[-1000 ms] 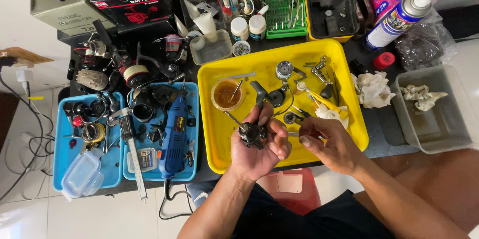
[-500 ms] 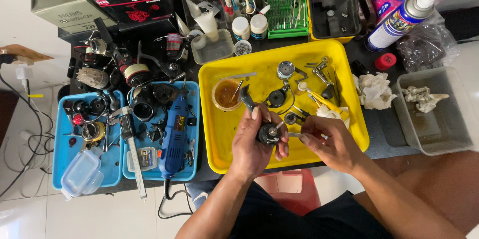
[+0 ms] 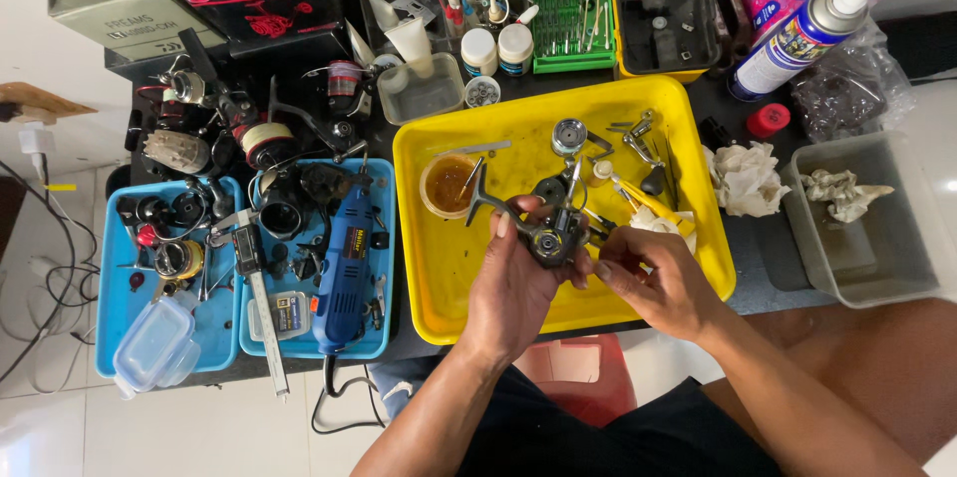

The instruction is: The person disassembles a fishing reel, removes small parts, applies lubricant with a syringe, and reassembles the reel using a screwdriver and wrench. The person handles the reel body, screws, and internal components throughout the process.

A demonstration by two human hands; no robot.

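My left hand (image 3: 513, 283) grips a dark fishing reel body (image 3: 546, 230) above the yellow tray (image 3: 449, 283). The reel's foot sticks out to the upper left. My right hand (image 3: 653, 278) is beside it on the right, fingertips pinched at the reel's side; whatever small thing they hold is hidden. In the tray lie a small cup of amber liquid (image 3: 446, 185), a round metal part (image 3: 568, 136), other reel parts (image 3: 638, 128) and a yellow-handled tool (image 3: 648, 203).
Two blue trays (image 3: 110, 322) at the left hold reel parts, a blue rotary tool (image 3: 347, 263) and a caliper (image 3: 261, 313). Behind stand a green bit rack (image 3: 570, 23), small jars, a spray can (image 3: 797, 38), crumpled tissue (image 3: 746, 178) and a grey bin (image 3: 902, 258).
The reel body has been raised and turned in my left hand, shifting right over the tray. My right hand has closed in on its side.
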